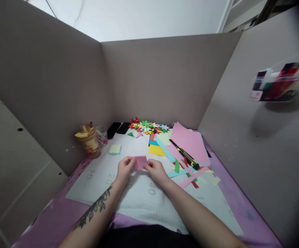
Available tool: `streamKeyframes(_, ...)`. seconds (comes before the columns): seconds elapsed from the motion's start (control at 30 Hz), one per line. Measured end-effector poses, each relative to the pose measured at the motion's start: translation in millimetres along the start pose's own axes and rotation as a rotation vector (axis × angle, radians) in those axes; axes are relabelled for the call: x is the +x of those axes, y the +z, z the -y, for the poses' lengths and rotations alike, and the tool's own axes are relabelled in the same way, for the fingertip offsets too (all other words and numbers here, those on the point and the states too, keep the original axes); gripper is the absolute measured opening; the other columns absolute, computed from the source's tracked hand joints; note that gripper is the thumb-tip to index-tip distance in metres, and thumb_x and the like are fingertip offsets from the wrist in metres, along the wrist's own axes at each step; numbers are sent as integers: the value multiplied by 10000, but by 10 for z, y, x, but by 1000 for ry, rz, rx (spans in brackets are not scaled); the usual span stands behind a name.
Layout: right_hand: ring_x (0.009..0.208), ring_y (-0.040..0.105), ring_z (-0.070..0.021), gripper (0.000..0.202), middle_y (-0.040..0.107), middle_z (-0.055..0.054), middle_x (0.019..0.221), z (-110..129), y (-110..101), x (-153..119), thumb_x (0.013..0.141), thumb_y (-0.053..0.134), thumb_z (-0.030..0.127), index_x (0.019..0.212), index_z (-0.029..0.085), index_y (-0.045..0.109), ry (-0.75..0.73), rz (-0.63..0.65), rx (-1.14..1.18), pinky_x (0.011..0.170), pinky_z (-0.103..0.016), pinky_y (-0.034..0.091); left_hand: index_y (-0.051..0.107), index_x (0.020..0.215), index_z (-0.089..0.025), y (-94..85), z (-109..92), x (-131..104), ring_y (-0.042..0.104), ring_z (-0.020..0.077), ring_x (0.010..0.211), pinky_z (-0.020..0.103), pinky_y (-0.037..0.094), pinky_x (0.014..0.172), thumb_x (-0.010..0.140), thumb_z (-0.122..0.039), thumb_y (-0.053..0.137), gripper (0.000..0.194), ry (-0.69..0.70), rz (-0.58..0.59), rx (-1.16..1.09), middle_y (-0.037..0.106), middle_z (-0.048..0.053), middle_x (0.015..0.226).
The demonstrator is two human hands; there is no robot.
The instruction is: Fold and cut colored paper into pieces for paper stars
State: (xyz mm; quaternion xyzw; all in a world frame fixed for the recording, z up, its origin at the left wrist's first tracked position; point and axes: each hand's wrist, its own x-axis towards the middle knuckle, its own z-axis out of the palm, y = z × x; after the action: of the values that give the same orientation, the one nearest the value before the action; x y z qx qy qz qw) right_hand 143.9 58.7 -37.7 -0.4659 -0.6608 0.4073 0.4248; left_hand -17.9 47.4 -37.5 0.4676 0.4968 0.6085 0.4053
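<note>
Between my two hands is a small pink paper piece, lifted slightly over the white numbered mat. Its left edge is pinched by my left hand, thumb on top. My right hand grips the lower right corner with thumb and fingertips. Whether the paper is one layer or folded is too small to tell. Left of the hands lies a stack of small pale green and blue paper squares. Right of them are a yellow sheet, coloured paper strips and a black-and-yellow utility knife.
Folded paper stars pile up at the back. Two black phones lie beside them. A decorated pot stands at the left, large pink sheets at the right. Grey panels enclose three sides; a pouch hangs on the right one.
</note>
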Motion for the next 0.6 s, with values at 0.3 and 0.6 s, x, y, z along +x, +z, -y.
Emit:
streamKeyframes(0.3, 627, 460, -130, 123, 527, 19, 657, 105, -44, 0, 731, 528, 295, 683, 182, 543, -86, -57, 85, 574, -233, 350, 586, 656, -142, -15, -56, 0, 461, 98, 537, 203, 354, 529, 691, -399, 652, 267, 20, 51, 82, 549, -23, 572)
streamKeyframes(0.6, 572, 399, -114, 216, 430, 40, 585, 31, -62, 66, 742, 544, 353, 621, 194, 462, -47, -161, 291, 556, -235, 339, 584, 673, -130, 28, 21, -41, 396, 77, 471, 192, 279, 459, 705, -426, 628, 301, -17, 258, 200, 507, -39, 530)
